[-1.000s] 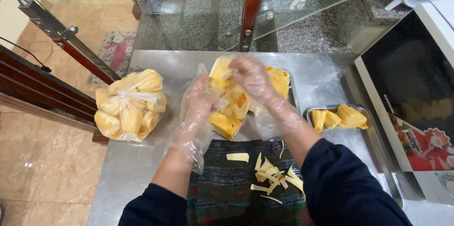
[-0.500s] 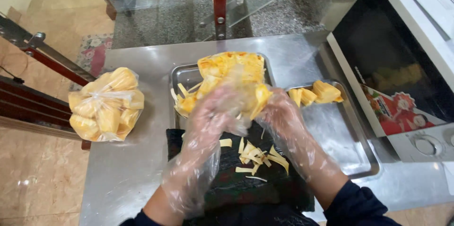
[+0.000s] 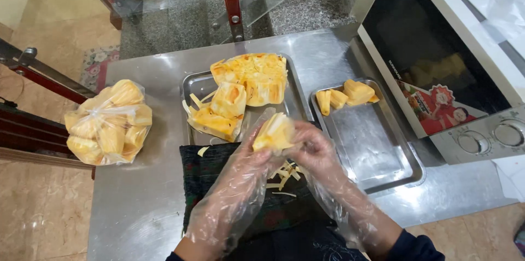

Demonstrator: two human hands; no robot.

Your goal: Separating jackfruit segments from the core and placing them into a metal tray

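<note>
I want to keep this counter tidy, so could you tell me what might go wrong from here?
The loose plastic glove on the left hand bunches around the yellow fruit piece, so grip may slip. Pale strips lie scattered on the dark cloth and could fall off the counter. The clear bag of fruit sits near the table edge and might topple.

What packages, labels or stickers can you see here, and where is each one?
Clear plastic bag: knotted, full of yellow fruit pieces, at the steel table's left edge.
Red sticker: colourful cartoon picture, low on the white microwave's dark glass door, at right.
Thin clear plastic wrap: atop the microwave.
</note>
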